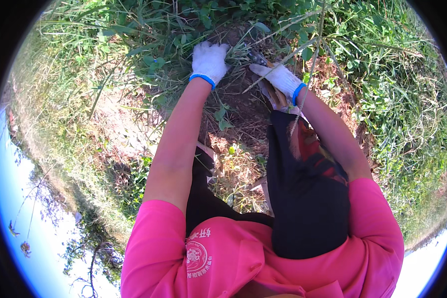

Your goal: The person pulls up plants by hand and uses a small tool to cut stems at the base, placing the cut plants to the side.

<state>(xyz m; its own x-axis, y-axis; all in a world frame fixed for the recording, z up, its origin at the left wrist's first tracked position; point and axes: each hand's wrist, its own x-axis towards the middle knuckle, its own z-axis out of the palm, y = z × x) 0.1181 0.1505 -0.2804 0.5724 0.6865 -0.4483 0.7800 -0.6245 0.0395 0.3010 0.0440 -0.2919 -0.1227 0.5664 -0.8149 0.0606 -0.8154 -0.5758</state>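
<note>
My left hand, in a white knit glove with a blue cuff, is closed on a bunch of green grass at the upper middle of the head view. To its right, my right hand, in a matching glove, is closed on the wooden handle of a tool. The tool's dark metal part points up and left toward the grass; its far end is hidden among stems, so its exact kind cannot be told. Bare brown soil lies below and between the hands.
My right shoe stands just under my right hand, below it my bent knee in black trousers. Long grass seed heads cross in front of my right hand. Leafy weeds and dry grass surround the spot.
</note>
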